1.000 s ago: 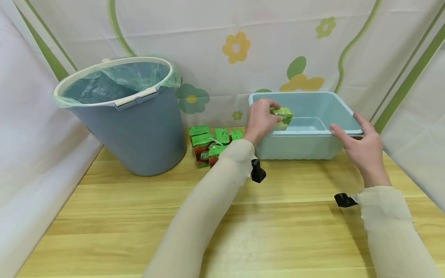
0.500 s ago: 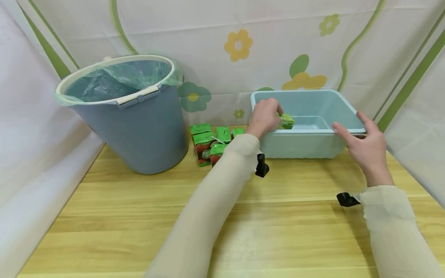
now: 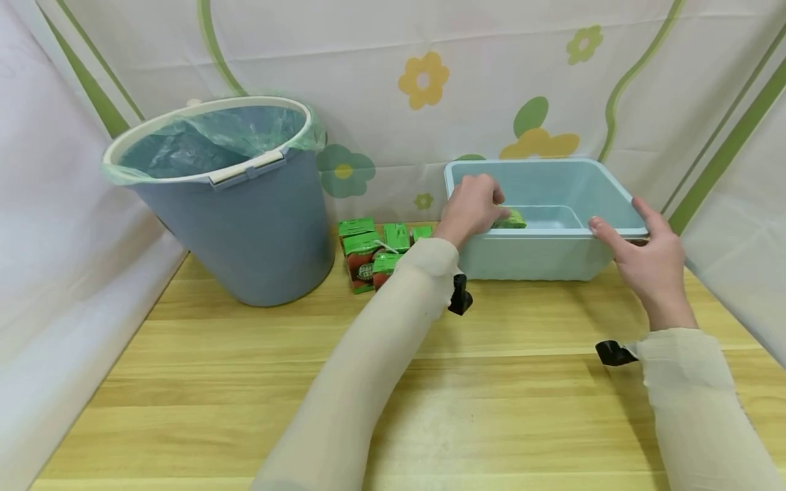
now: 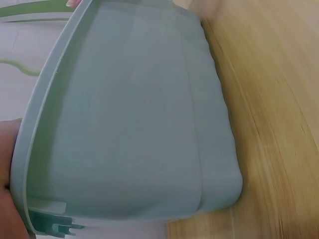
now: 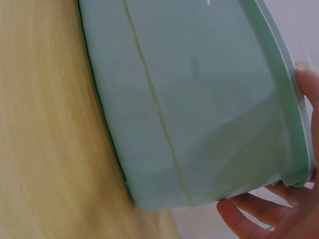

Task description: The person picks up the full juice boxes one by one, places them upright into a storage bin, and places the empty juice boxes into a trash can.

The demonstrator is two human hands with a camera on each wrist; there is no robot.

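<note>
A light blue plastic storage bin [image 3: 534,256] stands on the table at the right of the head view. My left hand [image 3: 471,208] reaches over its near left rim, fingers loosely bent. Just under the fingers, a green carton [image 3: 512,219] lies low inside the bin, partly hidden by the hand and front wall. My right hand [image 3: 647,262] grips the bin's right rim, thumb at the front edge and fingers along the outer side. In the right wrist view, fingers [image 5: 249,214] show beside the bin's end wall. The left wrist view shows mostly the bin's outer wall [image 4: 124,109].
Several green-topped drink cartons [image 3: 362,256] with red fronts stand together left of the bin, partly behind my left forearm. Further left is a blue-grey bucket [image 3: 239,225] with a green plastic liner. A flowered cloth [image 3: 368,68] hangs behind the wooden table [image 3: 245,395].
My left hand has lowered the green carton into the bin; its fingers now sit above the carton, apart from it. The right hand stays on the rim.
</note>
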